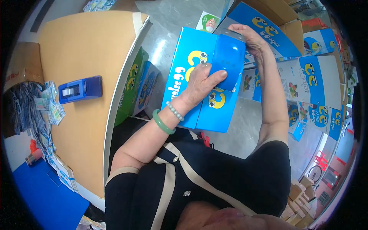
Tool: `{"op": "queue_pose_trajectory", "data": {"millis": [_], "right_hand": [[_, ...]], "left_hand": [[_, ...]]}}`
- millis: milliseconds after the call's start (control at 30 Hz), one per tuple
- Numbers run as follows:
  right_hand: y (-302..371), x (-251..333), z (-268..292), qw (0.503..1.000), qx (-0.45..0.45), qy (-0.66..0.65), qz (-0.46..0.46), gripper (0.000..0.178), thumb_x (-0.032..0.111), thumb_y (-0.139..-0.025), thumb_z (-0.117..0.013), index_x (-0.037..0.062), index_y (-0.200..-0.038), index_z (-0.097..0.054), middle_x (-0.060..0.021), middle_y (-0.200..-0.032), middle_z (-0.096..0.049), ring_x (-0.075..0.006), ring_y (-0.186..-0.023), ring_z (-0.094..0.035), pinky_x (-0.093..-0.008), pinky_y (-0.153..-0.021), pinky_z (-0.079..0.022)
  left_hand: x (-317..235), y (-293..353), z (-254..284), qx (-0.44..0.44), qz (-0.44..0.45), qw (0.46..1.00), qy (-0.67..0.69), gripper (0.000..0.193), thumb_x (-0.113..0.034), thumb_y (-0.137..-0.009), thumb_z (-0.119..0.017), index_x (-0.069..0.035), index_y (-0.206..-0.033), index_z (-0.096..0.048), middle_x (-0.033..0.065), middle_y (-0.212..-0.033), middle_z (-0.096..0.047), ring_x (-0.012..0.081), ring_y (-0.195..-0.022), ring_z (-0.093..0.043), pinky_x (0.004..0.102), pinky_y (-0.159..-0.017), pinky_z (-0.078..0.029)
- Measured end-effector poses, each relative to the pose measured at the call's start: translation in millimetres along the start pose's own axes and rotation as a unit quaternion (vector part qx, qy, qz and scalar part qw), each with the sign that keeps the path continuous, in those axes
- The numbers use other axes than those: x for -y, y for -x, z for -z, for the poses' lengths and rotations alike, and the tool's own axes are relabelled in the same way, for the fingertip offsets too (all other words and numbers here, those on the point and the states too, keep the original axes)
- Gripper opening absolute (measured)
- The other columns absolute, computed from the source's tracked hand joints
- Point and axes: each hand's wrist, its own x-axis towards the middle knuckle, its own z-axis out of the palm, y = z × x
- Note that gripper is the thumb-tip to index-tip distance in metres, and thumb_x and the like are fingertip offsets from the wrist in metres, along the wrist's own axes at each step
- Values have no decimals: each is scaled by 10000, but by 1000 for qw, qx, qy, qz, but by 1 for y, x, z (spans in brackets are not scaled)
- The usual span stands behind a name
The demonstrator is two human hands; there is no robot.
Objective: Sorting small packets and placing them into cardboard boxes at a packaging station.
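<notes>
A bright blue carton with yellow cartoon letters leans upright in front of my body. On its right part lies a glossy, curved blue piece with a grey dotted strip along its far edge. My left hand rests on the carton, its bent fingers close together and their tips hidden. Its thumb stretches out over the blue piece. At the far right corner, my right hand curls its fingers around the grey strip's end. A beaded bracelet and a green bangle circle my left wrist.
To the left, a curved tan table carries a blue tape dispenser and a brown box spilling small packets. Open printed cartons crowd the far right. A green carton stands beside the table's edge.
</notes>
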Motion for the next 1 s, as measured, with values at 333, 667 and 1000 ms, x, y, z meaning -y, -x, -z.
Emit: {"op": "queue_pose_trajectory", "data": {"millis": [333,667,1000], "right_hand": [[-7,-14,4,999,-15,1,41,153,209,-868,-690,57,-888,-676,13,-820,-666,-49,-710,-608,-178,-649,-490],[-36,-19,-3,999,-10,24,26,124,146,-864,-695,22,-870,-687,-21,-783,-678,-60,-652,-612,-186,-590,-490],[-32,-18,-13,999,-39,23,14,122,154,-860,-700,33,-866,-685,-18,-764,-667,-59,-643,-594,-180,-576,-464]], "left_hand": [[-12,5,-1,-24,-142,959,-245,610,-562,-901,-510,9,-697,-575,178,-728,-556,326,-724,-504,429,-718,-401],[-8,6,-4,-89,-124,977,-151,629,-552,-926,-481,13,-651,-519,219,-674,-542,352,-672,-567,436,-626,-444],[-5,3,0,-78,-91,987,-106,650,-574,-918,-489,11,-638,-535,178,-601,-568,326,-549,-583,396,-539,-452]]}}
